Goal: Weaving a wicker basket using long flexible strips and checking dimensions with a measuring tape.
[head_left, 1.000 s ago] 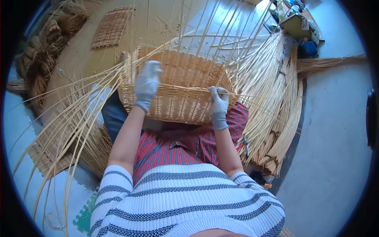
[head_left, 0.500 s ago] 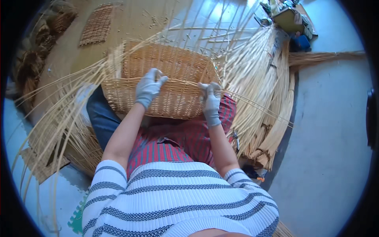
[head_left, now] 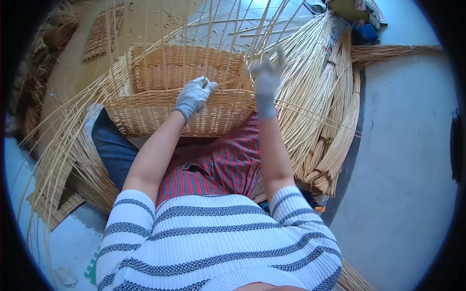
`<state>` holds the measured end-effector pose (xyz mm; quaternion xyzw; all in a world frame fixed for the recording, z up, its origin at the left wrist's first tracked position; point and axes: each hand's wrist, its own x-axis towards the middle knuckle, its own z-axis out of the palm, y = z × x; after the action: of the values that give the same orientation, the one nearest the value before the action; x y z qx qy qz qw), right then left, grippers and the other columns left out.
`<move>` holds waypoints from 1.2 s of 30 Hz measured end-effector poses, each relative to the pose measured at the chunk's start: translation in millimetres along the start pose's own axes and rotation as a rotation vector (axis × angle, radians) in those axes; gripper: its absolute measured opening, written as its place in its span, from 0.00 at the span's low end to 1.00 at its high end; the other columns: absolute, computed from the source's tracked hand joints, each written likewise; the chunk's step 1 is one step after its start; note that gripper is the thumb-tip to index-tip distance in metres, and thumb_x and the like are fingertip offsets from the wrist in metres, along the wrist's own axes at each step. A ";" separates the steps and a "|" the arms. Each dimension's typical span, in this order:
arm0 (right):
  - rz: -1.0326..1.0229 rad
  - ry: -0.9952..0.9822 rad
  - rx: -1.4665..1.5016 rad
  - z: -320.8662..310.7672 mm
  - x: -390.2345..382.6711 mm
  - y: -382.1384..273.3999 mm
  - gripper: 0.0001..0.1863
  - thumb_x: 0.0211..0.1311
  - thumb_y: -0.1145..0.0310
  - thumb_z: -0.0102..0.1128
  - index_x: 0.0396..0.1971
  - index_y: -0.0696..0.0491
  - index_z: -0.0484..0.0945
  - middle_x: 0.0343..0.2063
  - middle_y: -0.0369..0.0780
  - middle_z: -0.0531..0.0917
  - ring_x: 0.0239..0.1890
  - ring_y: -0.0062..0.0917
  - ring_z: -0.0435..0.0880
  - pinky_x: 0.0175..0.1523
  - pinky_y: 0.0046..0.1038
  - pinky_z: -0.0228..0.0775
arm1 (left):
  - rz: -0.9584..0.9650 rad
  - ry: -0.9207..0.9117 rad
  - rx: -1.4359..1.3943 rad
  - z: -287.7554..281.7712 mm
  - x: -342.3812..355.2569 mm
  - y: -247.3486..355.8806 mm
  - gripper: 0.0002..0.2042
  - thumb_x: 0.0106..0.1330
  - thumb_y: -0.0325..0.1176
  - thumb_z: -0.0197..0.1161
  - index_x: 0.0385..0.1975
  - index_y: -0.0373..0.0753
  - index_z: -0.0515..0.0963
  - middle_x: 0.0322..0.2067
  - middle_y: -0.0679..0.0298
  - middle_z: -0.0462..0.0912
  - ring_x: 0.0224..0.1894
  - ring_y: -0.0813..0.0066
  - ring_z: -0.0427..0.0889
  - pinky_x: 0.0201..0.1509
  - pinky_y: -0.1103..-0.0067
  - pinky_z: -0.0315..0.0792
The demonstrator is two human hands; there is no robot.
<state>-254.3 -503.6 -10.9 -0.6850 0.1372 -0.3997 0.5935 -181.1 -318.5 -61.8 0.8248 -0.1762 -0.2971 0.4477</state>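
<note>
A half-woven wicker basket (head_left: 170,114) rests across my lap, with upright stakes rising from its rim. My left hand (head_left: 193,97), in a pale grey glove, is closed at the middle of the near rim, its thumb and fingers pinching the weave beside a stake. Lifted off the basket's right end is my right hand (head_left: 266,80), also gloved; it is blurred, but its fingers look spread, with one pointing up. Two long loose wicker strands (head_left: 315,117) run out from the rim to the right, below that hand.
Bundles of pale wicker rods (head_left: 310,82) lie on the right, close to the basket. Long rods (head_left: 63,131) fan out on the left. A woven panel (head_left: 104,31) lies at the far left, and a blue container (head_left: 365,34) stands at the back right.
My right hand has let go of the rim's right end and risen up and away. My left hand has shifted slightly right along the rim. The basket sits a little further left.
</note>
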 end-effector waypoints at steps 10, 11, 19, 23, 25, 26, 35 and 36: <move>0.572 0.333 -0.010 -159.3 -60.1 8.8 0.07 0.68 0.72 0.63 0.43 0.55 0.79 0.33 0.37 0.85 0.33 0.19 0.85 0.29 0.18 0.75 | 0.243 0.073 -0.175 64.7 -16.5 58.2 0.13 0.75 0.41 0.54 0.52 0.43 0.74 0.29 0.51 0.83 0.27 0.60 0.85 0.37 0.63 0.76; 0.439 0.372 -0.124 -144.6 -47.4 1.6 0.09 0.67 0.73 0.63 0.44 0.56 0.78 0.33 0.36 0.85 0.34 0.20 0.85 0.31 0.20 0.76 | 0.093 -0.060 -0.109 73.4 -7.1 59.1 0.13 0.76 0.43 0.54 0.50 0.41 0.74 0.26 0.55 0.82 0.22 0.65 0.83 0.31 0.68 0.76; -0.045 0.278 0.378 -104.4 47.4 1.2 0.22 0.75 0.72 0.47 0.65 0.46 0.61 0.24 0.33 0.72 0.25 0.22 0.76 0.36 0.30 0.80 | 0.013 -0.062 -0.051 90.4 -0.6 59.4 0.14 0.72 0.45 0.60 0.42 0.40 0.78 0.31 0.54 0.84 0.22 0.66 0.84 0.35 0.66 0.75; 0.257 0.535 0.161 -160.6 -7.9 58.1 0.22 0.69 0.82 0.42 0.57 0.43 0.68 0.25 0.30 0.68 0.23 0.15 0.69 0.28 0.26 0.80 | 0.126 0.111 -0.376 97.4 -23.8 68.9 0.13 0.70 0.36 0.63 0.51 0.41 0.76 0.42 0.55 0.84 0.29 0.68 0.86 0.39 0.67 0.78; 0.225 0.478 0.240 -179.7 -22.1 67.6 0.15 0.76 0.74 0.42 0.58 0.43 0.68 0.22 0.30 0.68 0.21 0.15 0.69 0.28 0.27 0.79 | 0.466 0.306 -0.096 109.2 -31.8 68.0 0.23 0.66 0.29 0.65 0.61 0.43 0.71 0.56 0.54 0.77 0.45 0.68 0.84 0.46 0.72 0.78; 0.092 0.362 0.262 -182.8 -28.4 61.4 0.13 0.79 0.69 0.42 0.58 0.43 0.68 0.20 0.30 0.68 0.20 0.16 0.68 0.28 0.28 0.78 | 0.729 0.356 -0.139 117.3 -23.3 70.1 0.25 0.65 0.26 0.65 0.63 0.44 0.70 0.59 0.55 0.76 0.40 0.68 0.84 0.43 0.76 0.78; -0.007 -0.244 -0.285 -36.6 -80.9 -70.9 0.23 0.53 0.85 0.60 0.52 0.55 0.81 0.47 0.41 0.85 0.52 0.26 0.82 0.63 0.31 0.71 | 0.395 0.065 -0.427 169.8 6.6 48.1 0.27 0.66 0.35 0.68 0.65 0.46 0.68 0.40 0.67 0.81 0.36 0.77 0.78 0.46 0.82 0.72; -0.064 -0.288 -0.437 -27.0 -82.1 -61.0 0.24 0.53 0.86 0.60 0.52 0.54 0.81 0.51 0.42 0.85 0.54 0.25 0.81 0.63 0.30 0.70 | 0.349 -0.049 -0.739 163.6 2.5 43.6 0.26 0.69 0.36 0.66 0.66 0.42 0.67 0.45 0.64 0.80 0.42 0.77 0.78 0.50 0.81 0.73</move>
<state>-343.8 -452.5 13.1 -0.8508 0.1123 -0.2774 0.4319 -286.3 -447.0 -95.0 0.5587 -0.2054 -0.2798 0.7532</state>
